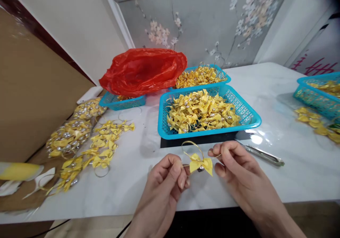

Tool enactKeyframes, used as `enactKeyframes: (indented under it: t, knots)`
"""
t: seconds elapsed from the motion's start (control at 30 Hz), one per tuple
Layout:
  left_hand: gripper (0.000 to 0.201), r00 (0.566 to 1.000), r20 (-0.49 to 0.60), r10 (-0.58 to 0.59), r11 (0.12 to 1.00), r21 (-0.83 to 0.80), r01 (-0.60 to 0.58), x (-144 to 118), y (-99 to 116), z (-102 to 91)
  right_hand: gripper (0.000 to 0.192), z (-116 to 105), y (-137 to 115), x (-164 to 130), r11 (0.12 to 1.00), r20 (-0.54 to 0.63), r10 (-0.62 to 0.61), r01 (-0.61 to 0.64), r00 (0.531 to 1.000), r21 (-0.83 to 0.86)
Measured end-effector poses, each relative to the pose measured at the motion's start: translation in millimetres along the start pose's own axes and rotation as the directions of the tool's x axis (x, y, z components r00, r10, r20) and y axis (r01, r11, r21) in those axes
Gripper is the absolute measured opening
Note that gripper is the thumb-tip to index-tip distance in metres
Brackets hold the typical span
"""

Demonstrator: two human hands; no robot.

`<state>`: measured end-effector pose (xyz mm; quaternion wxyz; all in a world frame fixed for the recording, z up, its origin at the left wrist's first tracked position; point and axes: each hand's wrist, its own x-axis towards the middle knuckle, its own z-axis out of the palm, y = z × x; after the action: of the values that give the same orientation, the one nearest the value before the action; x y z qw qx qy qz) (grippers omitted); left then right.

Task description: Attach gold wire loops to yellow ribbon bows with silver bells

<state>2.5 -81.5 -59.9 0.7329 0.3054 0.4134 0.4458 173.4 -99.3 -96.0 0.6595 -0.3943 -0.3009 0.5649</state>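
home used as craft workspace; floral wallpaper (pixel 212 22); marble table (pixel 265 85); baskets of yellow bows (pixel 202 112)

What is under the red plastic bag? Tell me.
A blue basket pokes out beneath the red plastic bag, with a few yellow bits visible inside. The bag covers most of the basket, so the rest of its contents cannot be seen.

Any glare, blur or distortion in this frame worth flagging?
Head view: glare spot on the glossy table beside the tweezers; wide-angle bending at the edges; the yellow object at far left is blurred; both hands and the yellow bow are sharp.
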Motion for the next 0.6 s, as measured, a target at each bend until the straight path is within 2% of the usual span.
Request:
enactKeyframes:
  t: [0.07, 0.13, 0.2, 0.27, 0.33, 0.43, 0.53, 0.6]
  knots:
    - [0.031, 1.0, -0.012, -0.005, 0.997, -0.073, 0.004, -2, -1, 1.9, 0.021, 6, -1, 2, 0.991, 0.019, 0.035, -0.038, 0.999, 0.125]
    - [0.03, 0.999, -0.036, 0.027, 1.0, -0.016, -0.027, -6, -2, 3.8, 0.022, 11, -2, 3, 0.988, 0.033, 0.038, -0.042, 0.999, 0.148]
    - [0.027, 0.992, -0.07, 0.106, 0.98, 0.173, -0.093, -11, -4, 5.7, 0.02, 14, -2, 2, 0.985, 0.041, 0.027, -0.034, 0.999, 0.169]
    - [0.022, 0.974, -0.088, 0.21, 0.899, 0.409, -0.157, -17, -7, 7.8, 0.017, 15, -2, 1, 0.988, 0.048, 0.003, -0.011, 0.999, 0.152]
    - [0.016, 0.943, -0.076, 0.323, 0.758, 0.618, -0.21, -21, -10, 9.6, 0.015, 15, -2, -3, 0.997, 0.059, -0.027, 0.023, 0.998, 0.077]
    - [0.005, 0.863, -0.034, 0.503, 0.467, 0.852, -0.239, -23, -14, 10.2, 0.014, 15, -2, -9, 0.997, 0.095, -0.042, 0.047, 0.995, -0.056]
    - [0.012, 0.783, 0.086, 0.616, 0.175, 0.954, -0.243, -21, -14, 7.5, 0.017, 17, -2, -14, 0.995, 0.135, -0.022, 0.034, 0.991, -0.09]
    - [0.014, 0.76, 0.185, 0.623, 0.044, 0.962, -0.27, -18, -13, 4.9, 0.021, 18, -2, -16, 0.993, 0.161, 0.009, 0.009, 0.987, -0.114]
